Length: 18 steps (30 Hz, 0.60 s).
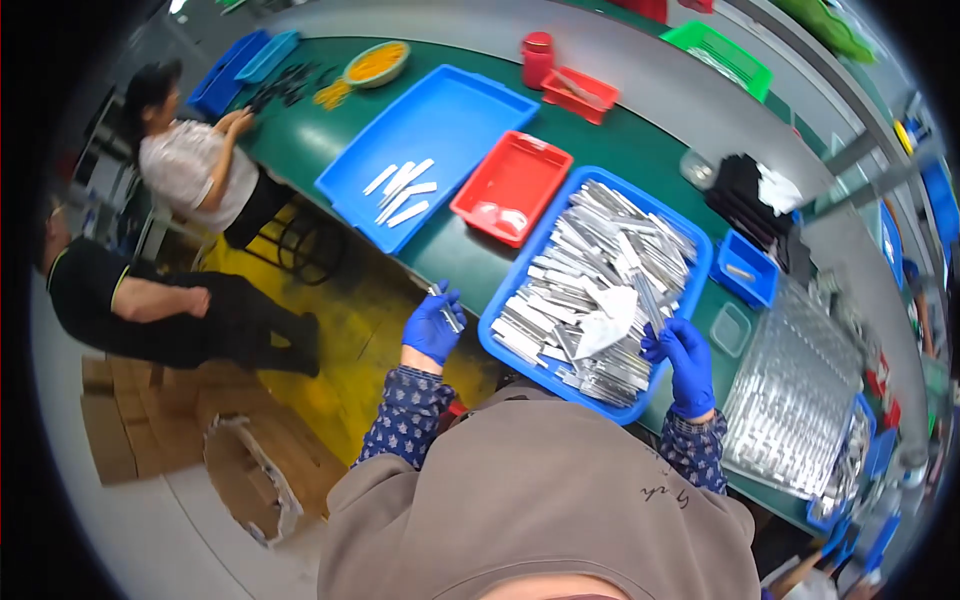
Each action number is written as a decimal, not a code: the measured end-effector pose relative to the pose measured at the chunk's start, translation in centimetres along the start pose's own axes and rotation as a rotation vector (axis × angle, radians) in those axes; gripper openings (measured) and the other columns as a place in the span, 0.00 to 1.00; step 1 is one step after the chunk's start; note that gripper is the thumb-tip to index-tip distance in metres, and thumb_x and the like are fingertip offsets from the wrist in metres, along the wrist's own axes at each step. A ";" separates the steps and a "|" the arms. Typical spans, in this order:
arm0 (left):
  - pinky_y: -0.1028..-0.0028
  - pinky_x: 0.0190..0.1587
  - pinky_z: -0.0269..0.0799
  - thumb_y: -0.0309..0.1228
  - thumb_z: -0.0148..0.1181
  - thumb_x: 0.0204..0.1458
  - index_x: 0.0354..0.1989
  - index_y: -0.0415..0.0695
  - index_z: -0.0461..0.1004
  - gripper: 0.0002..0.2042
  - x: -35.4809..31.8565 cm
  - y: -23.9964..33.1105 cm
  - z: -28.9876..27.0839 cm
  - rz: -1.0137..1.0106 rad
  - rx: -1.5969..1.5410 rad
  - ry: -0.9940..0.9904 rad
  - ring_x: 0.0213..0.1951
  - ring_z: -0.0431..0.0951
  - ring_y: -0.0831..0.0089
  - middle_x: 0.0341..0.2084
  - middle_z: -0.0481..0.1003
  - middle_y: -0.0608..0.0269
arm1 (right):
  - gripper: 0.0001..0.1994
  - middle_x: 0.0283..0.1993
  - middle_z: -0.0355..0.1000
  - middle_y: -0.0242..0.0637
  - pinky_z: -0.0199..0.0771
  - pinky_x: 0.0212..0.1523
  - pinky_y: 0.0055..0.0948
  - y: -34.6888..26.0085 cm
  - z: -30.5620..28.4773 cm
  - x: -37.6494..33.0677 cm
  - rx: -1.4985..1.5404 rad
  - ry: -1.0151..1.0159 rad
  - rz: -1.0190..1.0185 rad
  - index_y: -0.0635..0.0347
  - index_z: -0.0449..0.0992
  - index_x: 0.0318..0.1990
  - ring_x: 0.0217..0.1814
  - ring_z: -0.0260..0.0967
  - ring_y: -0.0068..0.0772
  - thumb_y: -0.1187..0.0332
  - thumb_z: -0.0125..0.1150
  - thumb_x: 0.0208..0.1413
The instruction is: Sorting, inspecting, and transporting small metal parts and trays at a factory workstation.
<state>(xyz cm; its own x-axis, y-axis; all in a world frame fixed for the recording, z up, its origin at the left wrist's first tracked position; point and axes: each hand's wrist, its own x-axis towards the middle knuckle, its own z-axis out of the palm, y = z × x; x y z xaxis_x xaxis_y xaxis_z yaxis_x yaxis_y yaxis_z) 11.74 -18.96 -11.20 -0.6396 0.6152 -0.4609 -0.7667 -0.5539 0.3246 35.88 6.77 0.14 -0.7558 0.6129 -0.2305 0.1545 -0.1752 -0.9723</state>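
My left hand, in a blue glove, is closed around a short silvery metal strip off the near edge of the table. My right hand, gloved alike, pinches the lower end of a longer grey metal strip over the right side of a big blue tray. The tray is heaped with loose metal strips. A crumpled white cloth or paper lies on the heap between my hands, nearer the right one.
A red tray and a wide blue tray with several pale strips stand to the left. At right are a small blue bin, a clear dish and a stack of clear plastic trays. Two people are at left.
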 end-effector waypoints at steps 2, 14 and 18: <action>0.71 0.31 0.67 0.24 0.49 0.44 0.43 0.43 0.65 0.15 0.9 0.0 0.7 -0.026 0.029 -0.012 0.28 0.69 0.69 0.28 0.70 0.59 | 0.08 0.31 0.70 0.41 0.66 0.28 0.21 0.1 0.0 -0.5 0.082 0.087 0.002 0.66 0.68 0.35 0.26 0.67 0.25 0.72 0.46 0.51; 0.73 0.33 0.64 0.24 0.46 0.47 0.46 0.42 0.63 0.15 4.7 2.2 3.8 -0.264 0.108 -0.152 0.29 0.68 0.70 0.30 0.70 0.58 | 0.09 0.28 0.70 0.37 0.65 0.29 0.17 0.2 0.6 -3.3 0.092 0.292 -0.019 0.67 0.69 0.36 0.26 0.65 0.20 0.70 0.46 0.53; 0.72 0.34 0.65 0.25 0.45 0.49 0.47 0.41 0.63 0.15 5.2 2.9 4.2 -0.328 0.109 -0.196 0.30 0.69 0.70 0.31 0.70 0.57 | 0.09 0.28 0.70 0.37 0.64 0.29 0.17 0.3 1.9 -4.3 0.104 0.335 -0.033 0.67 0.69 0.36 0.26 0.65 0.20 0.70 0.46 0.53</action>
<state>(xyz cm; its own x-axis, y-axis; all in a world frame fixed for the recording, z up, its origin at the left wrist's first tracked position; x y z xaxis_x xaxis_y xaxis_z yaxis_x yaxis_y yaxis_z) 5.99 -15.02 -9.15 -0.3500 0.8508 -0.3920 -0.9268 -0.2539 0.2766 37.96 2.65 0.91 -0.5057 0.8354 -0.2155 0.0548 -0.2182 -0.9744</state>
